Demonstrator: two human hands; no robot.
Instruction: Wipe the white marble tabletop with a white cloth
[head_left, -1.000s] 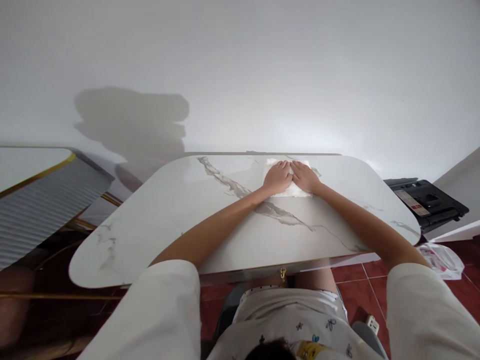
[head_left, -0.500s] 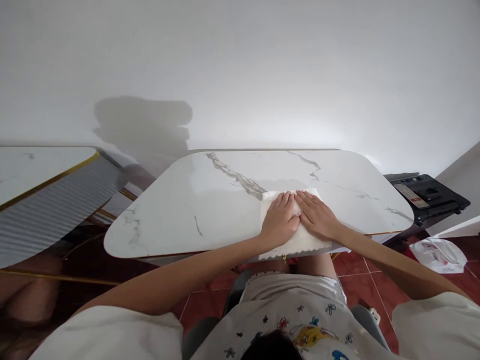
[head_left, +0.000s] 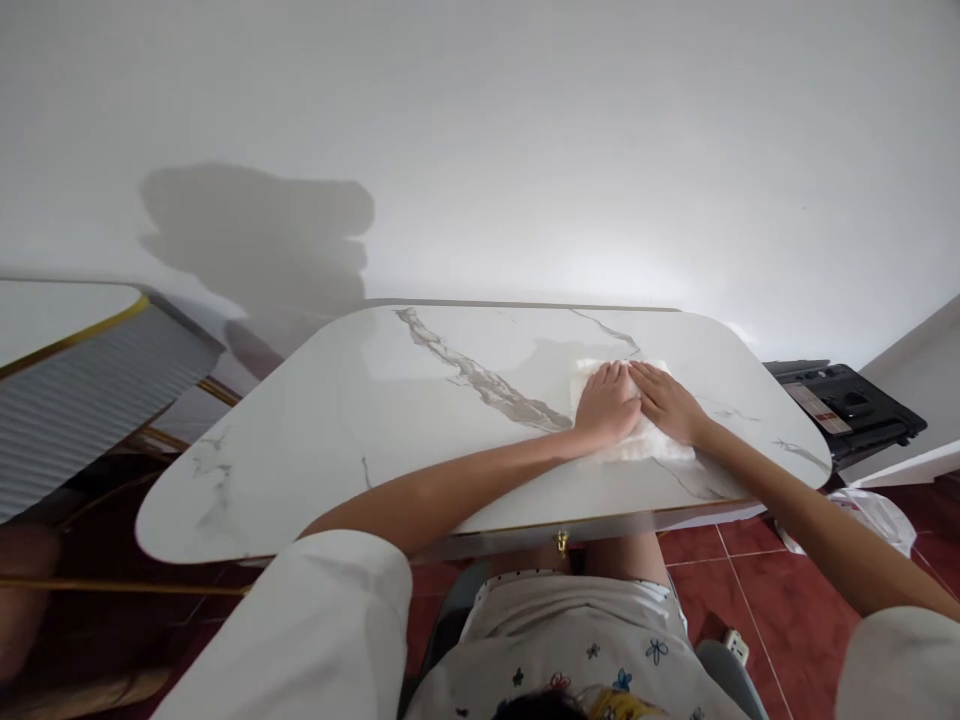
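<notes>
A white cloth (head_left: 660,445) lies spread on a marble-patterned white table (head_left: 300,430), right of its middle. My left hand (head_left: 606,405) presses flat on the cloth's left half, fingers stretched forward. Flat on its right half rests my right hand (head_left: 667,400), its fingers angled toward the left ones. The two hands touch or nearly touch at the fingertips and thumbs. Both palms hide much of the cloth. Small brass-coloured hardware (head_left: 561,543) shows under the table's front edge.
A second white table (head_left: 67,310) with gold trim and a ribbed grey side stands at the left. At the right are a black case (head_left: 855,405) and a white plastic bag (head_left: 874,515) on the red tiled floor. A white wall rises behind.
Both hands and the cloth have slid forward and to the right across the tabletop, away from the front edge. The camera view has shifted slightly.
</notes>
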